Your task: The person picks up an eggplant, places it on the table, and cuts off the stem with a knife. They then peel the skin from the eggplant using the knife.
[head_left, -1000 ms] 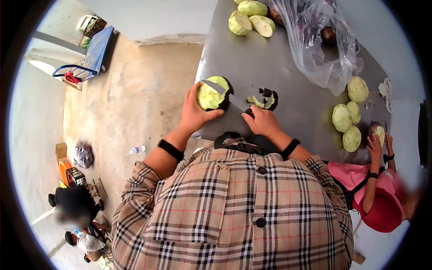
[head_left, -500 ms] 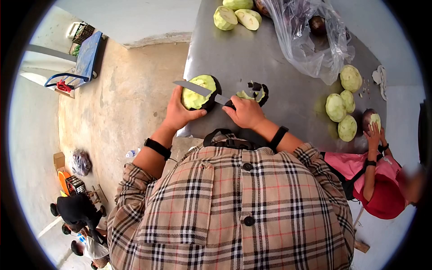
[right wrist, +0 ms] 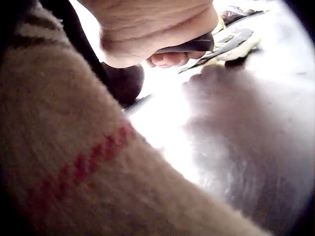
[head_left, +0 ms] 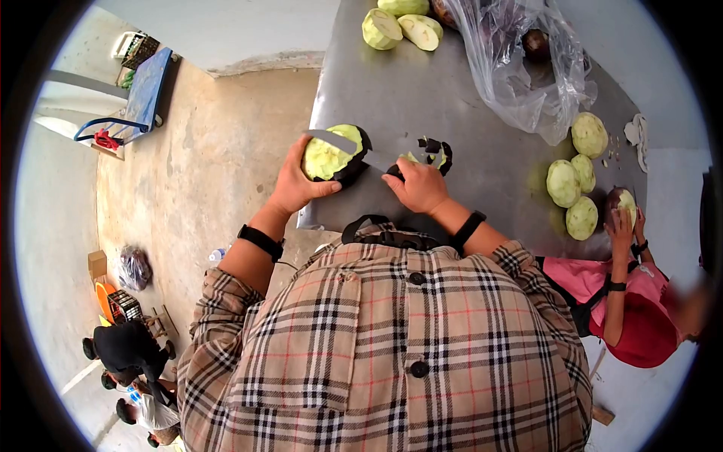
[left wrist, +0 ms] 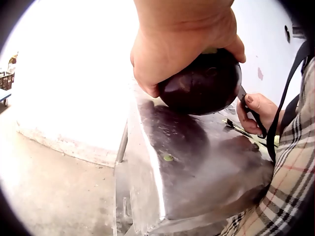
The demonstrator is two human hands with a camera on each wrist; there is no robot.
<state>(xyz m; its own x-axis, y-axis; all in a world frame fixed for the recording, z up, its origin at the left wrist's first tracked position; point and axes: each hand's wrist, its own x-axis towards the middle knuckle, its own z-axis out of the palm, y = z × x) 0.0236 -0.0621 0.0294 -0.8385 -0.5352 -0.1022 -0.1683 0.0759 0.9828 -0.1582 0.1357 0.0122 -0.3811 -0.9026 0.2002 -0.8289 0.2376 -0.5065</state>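
A large dark eggplant (head_left: pixel 354 167) with a pale green peeled face is held at the steel table's left end. My left hand (head_left: pixel 295 181) grips it from the left, thumb along the near side. In the left wrist view its glossy unpeeled side (left wrist: pixel 202 88) hangs under my palm, over the tabletop. My right hand (head_left: pixel 422 188) holds a knife (head_left: pixel 331 138) by its black handle (left wrist: pixel 255 118). The blade lies across the peeled face, tip pointing left. Dark peel strips (head_left: pixel 435 153) lie on the table just beyond my right hand.
Peeled eggplants (head_left: pixel 563 183) sit on the steel table (head_left: pixel 392 90) to the right, others (head_left: pixel 382 30) at its far end. A clear plastic bag (head_left: pixel 512 83) holds dark eggplants. Another person (head_left: pixel 625 301) handles an eggplant at right. A blue cart (head_left: pixel 147 90) stands on the floor.
The blade slid left across the peeled face, its tip passing the eggplant's edge, then drew back slightly right with my right hand. My left hand keeps its hold. The head view has shifted.
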